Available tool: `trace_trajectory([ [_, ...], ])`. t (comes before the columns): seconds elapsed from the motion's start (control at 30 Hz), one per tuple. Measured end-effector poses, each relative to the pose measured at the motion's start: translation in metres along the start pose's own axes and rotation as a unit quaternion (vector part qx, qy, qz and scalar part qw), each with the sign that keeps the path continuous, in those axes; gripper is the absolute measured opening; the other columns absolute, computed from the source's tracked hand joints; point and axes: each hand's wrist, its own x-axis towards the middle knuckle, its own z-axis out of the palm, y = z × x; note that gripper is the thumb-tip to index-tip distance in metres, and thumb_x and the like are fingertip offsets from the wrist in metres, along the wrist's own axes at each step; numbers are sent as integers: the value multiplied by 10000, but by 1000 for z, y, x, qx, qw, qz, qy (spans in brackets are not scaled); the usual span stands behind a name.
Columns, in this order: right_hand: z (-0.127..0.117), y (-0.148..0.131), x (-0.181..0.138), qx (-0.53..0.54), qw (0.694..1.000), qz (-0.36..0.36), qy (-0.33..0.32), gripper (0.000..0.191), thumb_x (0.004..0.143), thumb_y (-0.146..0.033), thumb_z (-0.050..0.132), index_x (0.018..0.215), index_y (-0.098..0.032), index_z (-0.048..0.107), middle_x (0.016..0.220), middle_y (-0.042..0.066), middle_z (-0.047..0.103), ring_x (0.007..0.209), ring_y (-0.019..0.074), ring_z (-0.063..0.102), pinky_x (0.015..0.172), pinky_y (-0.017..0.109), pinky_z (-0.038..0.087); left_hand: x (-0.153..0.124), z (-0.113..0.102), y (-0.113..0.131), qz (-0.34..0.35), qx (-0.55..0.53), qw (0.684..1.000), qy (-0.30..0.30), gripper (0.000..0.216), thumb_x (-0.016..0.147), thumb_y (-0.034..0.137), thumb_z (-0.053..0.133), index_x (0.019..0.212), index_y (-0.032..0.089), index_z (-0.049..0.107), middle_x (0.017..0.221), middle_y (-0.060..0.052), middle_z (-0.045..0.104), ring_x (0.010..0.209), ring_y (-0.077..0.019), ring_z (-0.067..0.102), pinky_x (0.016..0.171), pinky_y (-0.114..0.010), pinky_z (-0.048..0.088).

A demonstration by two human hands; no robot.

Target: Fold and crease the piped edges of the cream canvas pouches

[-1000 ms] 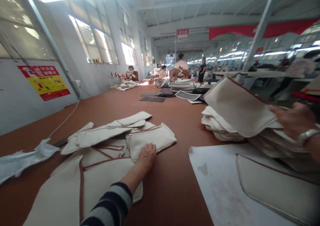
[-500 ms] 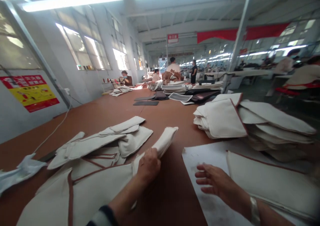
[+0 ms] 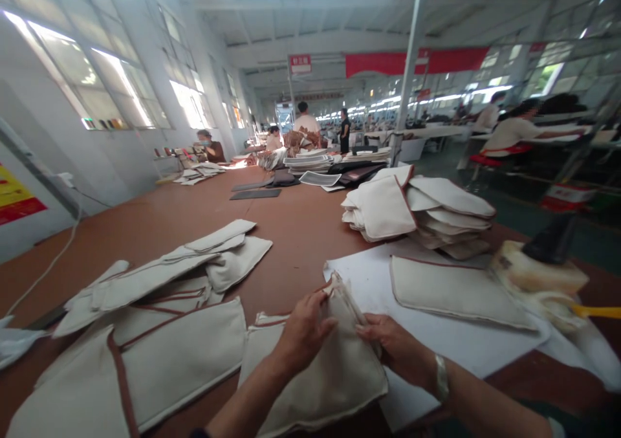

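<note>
A cream fabric piece (image 3: 320, 373) with brown piping lies on the brown table (image 3: 291, 231) right in front of me. My left hand (image 3: 303, 331) grips its upper edge, fingers curled on the cloth. From the right side my right hand (image 3: 391, 344), with a bracelet at the wrist, pinches the same edge. Another cream piece (image 3: 451, 289) lies flat on a white paper sheet (image 3: 369, 276) just beyond my right hand.
A loose spread of cream pieces (image 3: 160, 283) covers the table's left. A stack of folded pieces (image 3: 417, 208) stands at the back right. A glue pot with a brush (image 3: 538, 276) sits at the right edge. People work at the far end.
My left hand has pulled a cream piece from the left pile to the table's front. My right hand let go of the right stack and came in to grip the same piece.
</note>
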Motion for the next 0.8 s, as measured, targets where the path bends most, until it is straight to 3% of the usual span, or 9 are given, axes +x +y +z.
trace_trajectory([
  [0.1,7,-1,-10,-40,999,-29,9,456,805,-522,713,978,-101,689,815,88,719,709,171,663,611,239,493,20,11,10,-18,-29,999,31,241,838,226,621,1074,187,649,1048,-85,644,981,-235,601,888,-358,468],
  [0.2,10,4,-8,-92,992,-67,53,551,890,-639,537,975,-113,677,853,84,713,748,172,650,647,259,509,21,14,20,-48,-50,996,59,59,828,229,606,864,185,621,905,-43,585,870,-210,560,820,-334,437],
  [0.27,9,7,0,-144,981,-90,91,567,927,-637,474,903,-107,676,840,81,706,758,176,639,667,274,518,16,6,27,-61,-74,995,42,107,817,247,608,745,185,560,763,2,526,751,-177,515,737,-298,415],
  [0.33,2,7,12,-208,963,-106,135,480,959,-549,500,876,-107,668,856,72,695,778,178,641,703,302,536,9,-15,38,-60,-111,992,-7,171,821,279,609,707,183,525,675,34,475,666,-144,468,652,-256,387],
  [0.43,-12,-2,30,-292,928,-123,196,281,976,-383,565,1063,-128,645,1044,71,667,894,191,654,793,368,561,-10,-62,59,-46,-175,978,-101,239,847,392,621,788,166,570,682,31,512,629,-124,469,574,-220,370],
  [0.53,-16,-19,33,-342,901,-163,211,302,958,-318,600,1207,-147,596,1228,107,606,1065,242,617,909,450,530,-36,-105,85,-49,-272,941,-196,327,872,448,635,991,144,649,878,-48,646,783,-172,576,678,-243,432],
  [0.63,2,-39,8,-361,886,-232,176,379,932,-291,610,1269,-124,560,1347,178,531,1236,299,509,1040,491,426,-59,-121,106,-74,-348,905,-235,293,902,387,635,1059,142,666,967,-69,661,845,-176,576,737,-249,429],
  [0.7,24,-51,-20,-361,885,-271,113,356,959,-325,543,1272,-156,566,1334,151,554,1225,272,515,1051,439,417,-70,-117,115,-69,-320,916,-232,230,903,344,635,1005,140,669,883,-33,631,796,-150,536,710,-233,414],
  [0.8,59,-62,-64,-313,907,-260,-109,285,968,-368,513,1152,-190,637,1123,66,657,1017,203,603,919,340,481,-77,-105,120,-39,-237,952,-190,167,930,316,587,908,155,626,804,10,562,752,-129,473,676,-217,399],
])
